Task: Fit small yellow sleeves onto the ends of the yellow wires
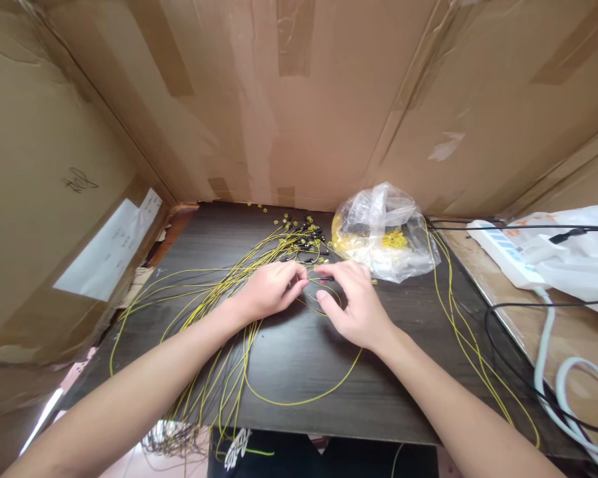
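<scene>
Two fingertips of the left hand (266, 291), thumb and forefinger, sit close together in a narrow pinch; I cannot tell whether a cable lies between them. The right hand (359, 302) faces it with thumb and forefinger spread fairly wide, and a small black connector (327, 279) shows by the forefinger, though contact is unclear. A thin yellow loop curves beneath the gap between the hands.

Just beyond them, a heap of black connectors (313, 234) lies among small yellow pieces (309, 219). From it, a bundle of yellow cables (249, 261) fans leftward, passing under the left forearm and over the near edge of the dark table (299, 358).

Behind the right hand rests a clear plastic bag (379, 207) with yellow contents. More yellow strands run down the table's right side. Farther right is a white power strip (508, 255); taped cardboard (239, 99) walls the back and left.
</scene>
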